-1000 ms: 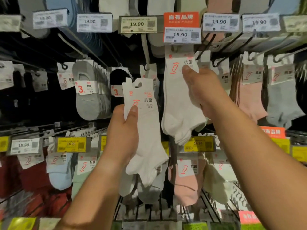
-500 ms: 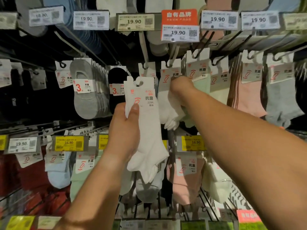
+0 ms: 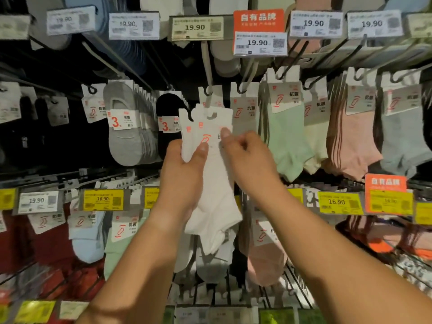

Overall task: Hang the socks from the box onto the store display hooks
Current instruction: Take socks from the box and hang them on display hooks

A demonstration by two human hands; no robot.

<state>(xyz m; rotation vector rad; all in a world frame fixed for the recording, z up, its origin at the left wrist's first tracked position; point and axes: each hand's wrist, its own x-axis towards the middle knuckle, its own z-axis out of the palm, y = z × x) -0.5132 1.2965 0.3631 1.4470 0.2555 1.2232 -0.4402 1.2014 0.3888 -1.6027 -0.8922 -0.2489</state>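
Head view: left hand [image 3: 184,174] grips white ankle socks [image 3: 212,183] with card headers; right hand [image 3: 245,155] pinches the front card.

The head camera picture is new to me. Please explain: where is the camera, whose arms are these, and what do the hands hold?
No machine is here: a person wears one camera on the head, looking forward and down at their own bare arms. The scene is a store sock wall. The left hand grips a small bunch of white socks on paper cards. The right hand pinches the front card near its top. Just above is a display hook with a white pair hanging on it. Beside hang green socks and grey socks, under price tags.
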